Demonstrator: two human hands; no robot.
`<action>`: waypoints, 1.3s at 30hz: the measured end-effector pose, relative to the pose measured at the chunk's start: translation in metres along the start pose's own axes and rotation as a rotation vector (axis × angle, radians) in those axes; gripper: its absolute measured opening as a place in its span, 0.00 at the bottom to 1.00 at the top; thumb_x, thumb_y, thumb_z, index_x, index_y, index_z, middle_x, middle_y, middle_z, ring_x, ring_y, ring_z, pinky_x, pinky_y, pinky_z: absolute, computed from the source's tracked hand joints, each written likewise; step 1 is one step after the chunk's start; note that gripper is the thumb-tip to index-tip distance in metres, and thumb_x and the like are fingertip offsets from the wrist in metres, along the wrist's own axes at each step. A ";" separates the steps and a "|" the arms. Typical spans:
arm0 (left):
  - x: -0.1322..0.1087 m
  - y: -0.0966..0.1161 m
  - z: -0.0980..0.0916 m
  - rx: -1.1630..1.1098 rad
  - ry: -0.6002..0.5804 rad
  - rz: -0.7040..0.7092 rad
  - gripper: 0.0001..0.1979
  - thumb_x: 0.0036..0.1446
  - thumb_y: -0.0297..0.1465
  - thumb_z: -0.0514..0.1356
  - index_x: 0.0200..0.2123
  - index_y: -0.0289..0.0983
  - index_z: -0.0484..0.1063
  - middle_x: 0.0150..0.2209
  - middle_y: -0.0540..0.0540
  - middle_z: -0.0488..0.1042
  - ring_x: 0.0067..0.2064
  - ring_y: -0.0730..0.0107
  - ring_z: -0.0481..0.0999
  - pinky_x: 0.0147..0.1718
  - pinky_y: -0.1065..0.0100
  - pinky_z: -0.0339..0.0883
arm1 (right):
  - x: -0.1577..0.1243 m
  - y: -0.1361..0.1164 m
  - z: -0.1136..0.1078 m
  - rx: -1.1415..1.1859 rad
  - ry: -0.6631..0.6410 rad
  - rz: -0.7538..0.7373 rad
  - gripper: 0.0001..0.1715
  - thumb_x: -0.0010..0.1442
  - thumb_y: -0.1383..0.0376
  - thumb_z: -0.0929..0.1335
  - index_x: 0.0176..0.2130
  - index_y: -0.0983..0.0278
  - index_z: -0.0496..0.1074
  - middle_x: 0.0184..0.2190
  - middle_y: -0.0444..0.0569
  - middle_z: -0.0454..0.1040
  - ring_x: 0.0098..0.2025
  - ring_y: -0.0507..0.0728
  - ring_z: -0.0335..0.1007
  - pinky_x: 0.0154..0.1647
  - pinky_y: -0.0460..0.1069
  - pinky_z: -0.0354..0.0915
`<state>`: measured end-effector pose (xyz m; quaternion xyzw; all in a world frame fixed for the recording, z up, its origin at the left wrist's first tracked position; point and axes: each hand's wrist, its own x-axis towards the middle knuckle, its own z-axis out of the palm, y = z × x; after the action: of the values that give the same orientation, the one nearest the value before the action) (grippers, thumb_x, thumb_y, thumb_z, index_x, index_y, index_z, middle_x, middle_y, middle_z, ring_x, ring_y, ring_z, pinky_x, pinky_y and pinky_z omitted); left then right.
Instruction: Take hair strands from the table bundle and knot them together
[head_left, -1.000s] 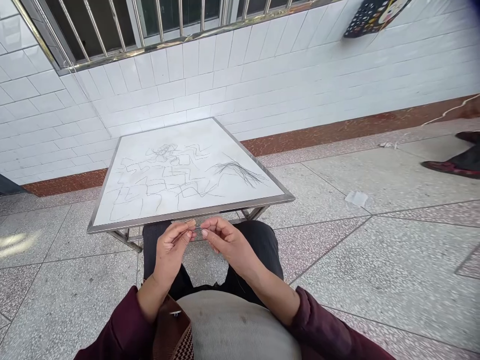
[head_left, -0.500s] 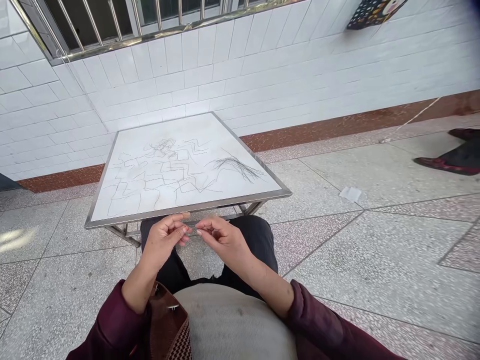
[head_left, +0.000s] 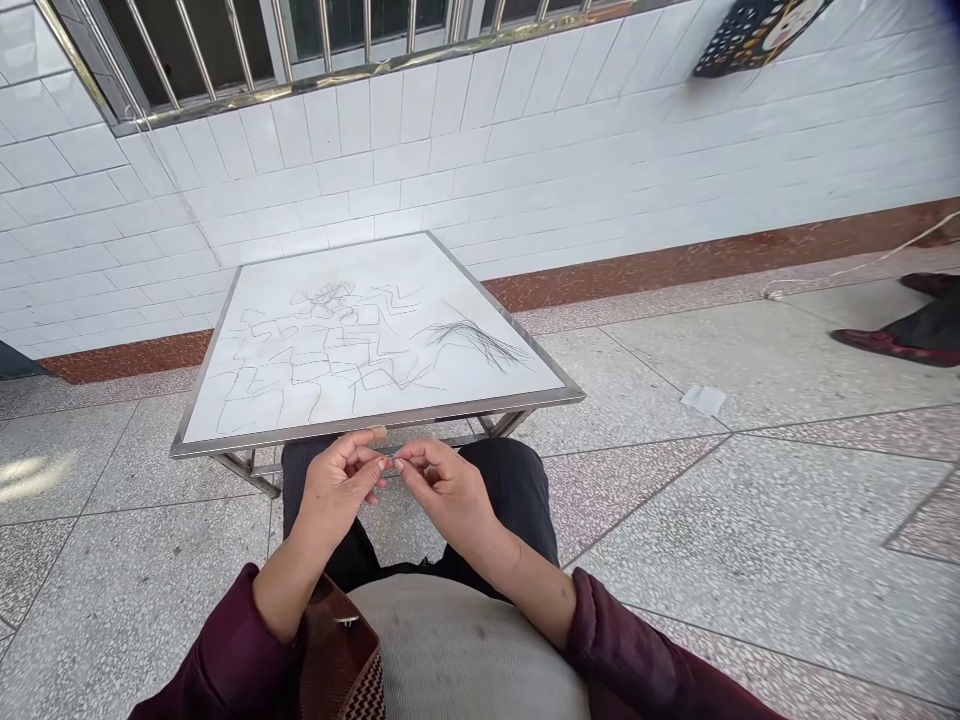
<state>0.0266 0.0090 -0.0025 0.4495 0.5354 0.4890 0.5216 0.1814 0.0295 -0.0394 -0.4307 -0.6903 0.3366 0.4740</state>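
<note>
Head view: left hand (head_left: 334,487) and right hand (head_left: 454,490) hold fingertips close together, each pinched closed on a barely visible fine strand (head_left: 391,459), near the white, metal-framed rectangular worktop (head_left: 450,409). Thin dark bent wire-like strands (head_left: 346,345) spread across it; straighter dark strands (head_left: 484,341) bunch at right.

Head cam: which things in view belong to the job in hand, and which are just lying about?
Likely part of the job:
left hand and right hand, both pinching; anything between them is too fine to make out
dark strands, scattered and bunched
table under them

Likely just about:
white scrap on the floor
patterned item against the wall
brown bag, close to the body
</note>
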 end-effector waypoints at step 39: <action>0.011 -0.017 -0.007 0.524 0.157 0.340 0.21 0.56 0.23 0.55 0.51 0.45 0.75 0.31 0.51 0.75 0.31 0.72 0.74 0.36 0.70 0.69 | -0.001 0.009 0.012 -0.458 -0.076 -0.502 0.12 0.68 0.69 0.61 0.43 0.63 0.74 0.30 0.50 0.76 0.32 0.56 0.70 0.35 0.51 0.70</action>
<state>0.0196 0.0173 -0.0207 0.6124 0.5989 0.4478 0.2564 0.1728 0.0314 -0.0515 -0.3299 -0.8495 0.0616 0.4071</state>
